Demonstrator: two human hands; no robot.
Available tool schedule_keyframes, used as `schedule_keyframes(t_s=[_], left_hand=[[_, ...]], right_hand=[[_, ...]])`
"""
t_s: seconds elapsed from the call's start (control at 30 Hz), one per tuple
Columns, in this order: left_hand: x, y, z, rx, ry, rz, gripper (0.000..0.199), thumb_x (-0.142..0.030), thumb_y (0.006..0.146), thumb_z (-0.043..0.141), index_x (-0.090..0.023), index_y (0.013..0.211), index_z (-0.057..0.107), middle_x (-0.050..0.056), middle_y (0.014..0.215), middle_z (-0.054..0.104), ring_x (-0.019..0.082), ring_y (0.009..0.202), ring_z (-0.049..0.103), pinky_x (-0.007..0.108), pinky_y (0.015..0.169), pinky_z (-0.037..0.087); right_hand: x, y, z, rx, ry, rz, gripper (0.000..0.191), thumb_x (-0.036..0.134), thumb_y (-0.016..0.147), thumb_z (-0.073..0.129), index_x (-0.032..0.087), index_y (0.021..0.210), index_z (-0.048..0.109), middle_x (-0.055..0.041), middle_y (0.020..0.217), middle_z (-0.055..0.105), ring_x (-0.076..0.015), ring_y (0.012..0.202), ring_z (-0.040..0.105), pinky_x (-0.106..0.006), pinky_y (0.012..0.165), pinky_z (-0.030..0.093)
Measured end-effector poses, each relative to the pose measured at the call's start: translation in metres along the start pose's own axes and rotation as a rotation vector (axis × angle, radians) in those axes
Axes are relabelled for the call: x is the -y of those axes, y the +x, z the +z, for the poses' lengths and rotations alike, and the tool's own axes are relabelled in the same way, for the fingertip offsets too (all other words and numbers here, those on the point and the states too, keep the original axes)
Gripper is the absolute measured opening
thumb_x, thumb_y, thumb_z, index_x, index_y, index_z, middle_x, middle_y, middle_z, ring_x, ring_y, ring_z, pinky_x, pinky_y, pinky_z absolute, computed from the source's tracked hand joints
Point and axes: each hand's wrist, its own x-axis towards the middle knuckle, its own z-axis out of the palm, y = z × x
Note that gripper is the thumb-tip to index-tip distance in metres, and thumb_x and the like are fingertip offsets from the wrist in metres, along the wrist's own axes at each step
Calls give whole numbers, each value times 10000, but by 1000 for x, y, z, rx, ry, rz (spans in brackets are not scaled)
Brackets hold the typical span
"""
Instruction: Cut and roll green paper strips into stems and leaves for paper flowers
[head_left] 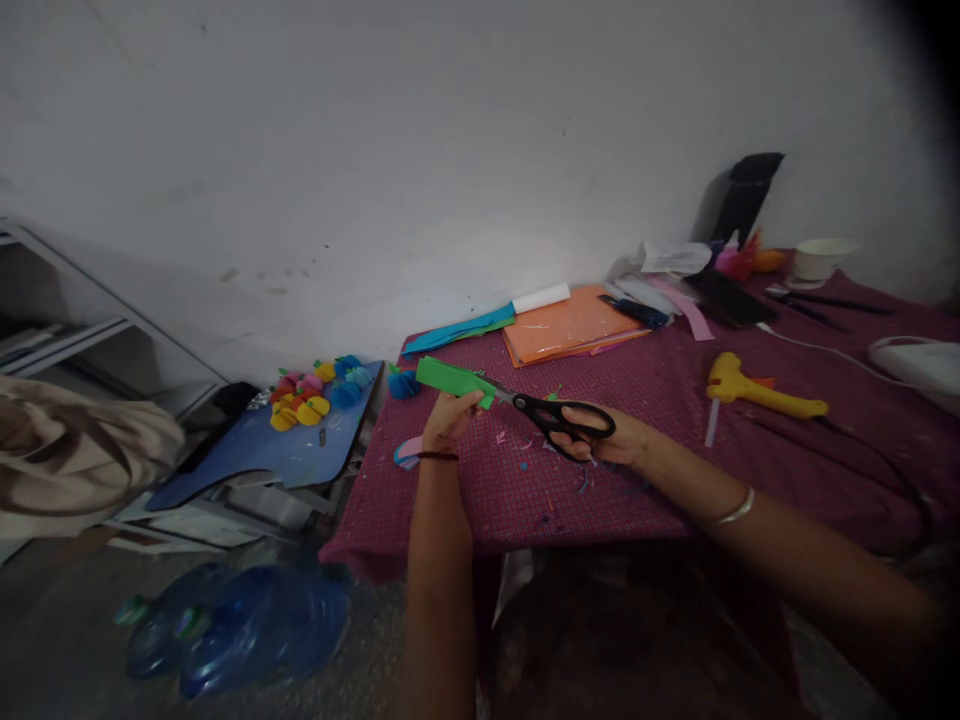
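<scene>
Green paper is pinched in my left hand, its strip pointing up and left above the cloth-covered table. Black-handled scissors are in my right hand, with the fingers through the handle loops. Their blades reach left to the right end of the green paper, where a small flap hangs down. Whether the blades are parted there is too small to tell. Beneath my hands, small paper scraps lie on the purple cloth. Beside my left wrist is a pink and blue paper piece.
Orange sheets, a blue cutter and a phone lie toward the wall. At right is a yellow glue gun with its cord. Colourful paper balls sit on a blue table at left, above large blue bottles.
</scene>
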Motion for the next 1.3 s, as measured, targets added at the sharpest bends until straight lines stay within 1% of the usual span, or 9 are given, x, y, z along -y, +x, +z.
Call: schedule_keyframes(t_s=[0.2,0.33,0.5,0.6,0.73,0.83,0.93,1.1,1.3], left_hand=[[0,1,-1,-33,-48,-28,360,-261,497,855,-143,708,589,-25,622,633,87,505,547,210,449,374],[-1,3,-2,-120,-105,9,366,-267,503,848,-143,733,592,-13,659,638,82,541,559,191,442,341],[-3,5,-1,-175,-104,79,347,-243,499,844,-146,638,541,-51,555,554,25,436,407,181,401,230],[-4,5,2,-182,-110,91,343,-232,505,835,-150,647,532,-60,570,558,28,451,427,178,413,241],[-8,6,3,-207,-121,84,350,-206,509,824,-155,673,520,-65,597,562,36,477,459,181,427,261],[-11,9,1,-313,-230,99,361,-173,533,811,-164,674,479,-82,574,520,26,451,426,178,413,251],[-12,13,3,-417,-310,123,331,-164,623,769,-175,682,444,-92,559,491,19,440,420,166,418,290],[-7,16,23,-549,-418,84,199,-91,746,664,-165,702,484,-56,601,543,38,521,522,169,547,457],[2,16,65,-498,-477,-21,119,-106,788,628,-159,734,537,-20,642,594,66,597,594,199,665,515]], right_hand=[[1,-2,0,-5,-10,8,410,488,760,698,151,948,561,5,683,573,-37,439,427,-159,374,303],[2,-3,2,-7,-70,-30,391,481,780,685,152,955,567,-2,680,583,-45,442,435,-162,367,307],[4,-2,5,11,-213,-104,583,478,785,690,143,1228,516,-9,726,600,-56,501,492,-156,419,376],[3,0,2,13,-239,-83,698,471,771,709,160,1339,448,-12,770,603,-65,552,524,-159,456,413],[3,0,-4,38,-273,-91,735,471,765,717,162,1368,433,-20,810,606,-64,584,531,-161,483,410],[4,-2,-4,51,-287,-127,732,480,780,702,164,1380,426,-41,862,616,-81,658,559,-178,538,421],[2,-1,-3,10,-272,-171,717,472,805,680,188,1402,402,-48,900,607,-98,724,570,-199,592,431],[-9,9,1,-26,-306,-183,691,489,823,652,209,1402,398,-18,869,572,-83,675,545,-211,603,417],[-12,14,13,-126,-335,-281,673,533,800,653,185,1338,445,-5,808,575,-75,598,528,-199,539,387]])
